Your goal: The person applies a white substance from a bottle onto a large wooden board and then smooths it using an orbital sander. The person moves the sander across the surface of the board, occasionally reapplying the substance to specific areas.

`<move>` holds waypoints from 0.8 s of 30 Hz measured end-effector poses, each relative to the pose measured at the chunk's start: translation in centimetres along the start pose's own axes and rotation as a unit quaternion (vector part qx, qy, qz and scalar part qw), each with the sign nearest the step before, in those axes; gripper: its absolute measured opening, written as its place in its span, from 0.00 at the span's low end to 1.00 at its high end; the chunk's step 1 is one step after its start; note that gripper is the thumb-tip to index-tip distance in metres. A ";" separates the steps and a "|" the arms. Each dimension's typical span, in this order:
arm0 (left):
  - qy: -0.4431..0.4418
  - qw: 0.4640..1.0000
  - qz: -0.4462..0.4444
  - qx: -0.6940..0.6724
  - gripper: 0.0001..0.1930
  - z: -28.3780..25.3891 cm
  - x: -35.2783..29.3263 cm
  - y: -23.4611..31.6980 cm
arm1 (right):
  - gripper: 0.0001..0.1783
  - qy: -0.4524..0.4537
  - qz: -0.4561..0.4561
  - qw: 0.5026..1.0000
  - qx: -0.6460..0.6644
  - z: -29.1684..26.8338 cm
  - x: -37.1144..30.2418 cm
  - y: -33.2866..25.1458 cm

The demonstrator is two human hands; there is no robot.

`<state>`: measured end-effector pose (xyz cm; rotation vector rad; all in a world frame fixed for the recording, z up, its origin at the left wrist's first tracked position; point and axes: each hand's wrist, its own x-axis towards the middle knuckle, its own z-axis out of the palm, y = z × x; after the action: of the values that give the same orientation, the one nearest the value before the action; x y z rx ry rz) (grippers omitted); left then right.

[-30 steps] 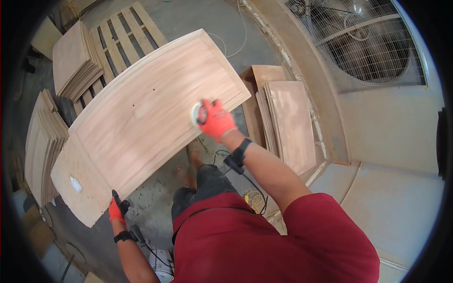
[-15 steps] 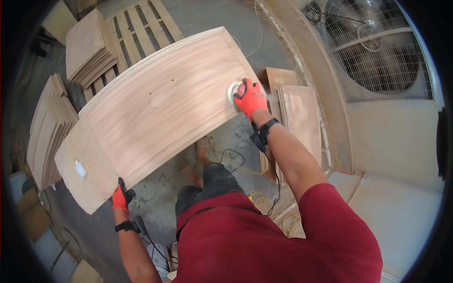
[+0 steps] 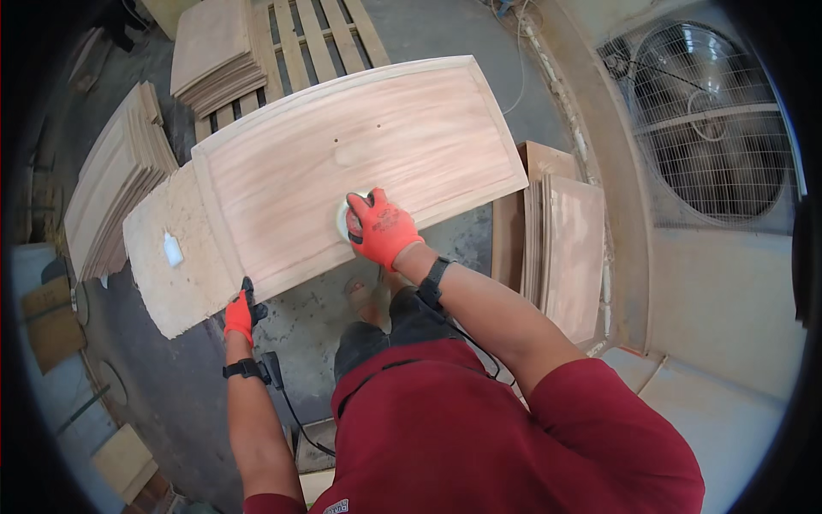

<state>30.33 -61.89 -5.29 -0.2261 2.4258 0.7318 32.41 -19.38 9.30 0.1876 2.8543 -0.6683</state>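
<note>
A large reddish wooden panel with a raised border lies flat on a rough chipboard bench top. My right hand, in an orange glove, presses a small round white sanding pad against the panel near its front edge. My left hand, also gloved in orange, grips the panel's front left edge from below. Two small dark holes show near the panel's middle.
Stacks of similar panels stand at the left and lean at the right. A wooden pallet with another stack lies behind. A big caged fan sits in the right wall. A black cable trails on the concrete floor.
My right hand slid the pad from the panel's right end back toward its front middle. The left hand kept its hold on the front left edge.
</note>
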 end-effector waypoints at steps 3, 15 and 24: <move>0.027 0.991 -0.054 -0.120 0.39 0.6 -0.7 2.3 | 0.38 0.028 0.035 0.999 0.007 -1.3 -0.3 4.4; 0.036 0.991 -0.091 -0.087 0.34 0.5 -0.6 2.4 | 0.41 0.085 0.156 0.984 -0.027 -4.9 -0.7 11.8; 0.092 0.960 0.142 0.224 0.28 2.0 2.9 -7.7 | 0.34 -0.083 -0.095 0.992 -0.011 2.9 0.4 -9.7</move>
<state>31.41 -67.20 -11.81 0.2510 2.7587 0.2638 30.84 -29.28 10.76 -0.1379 2.7390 -0.6526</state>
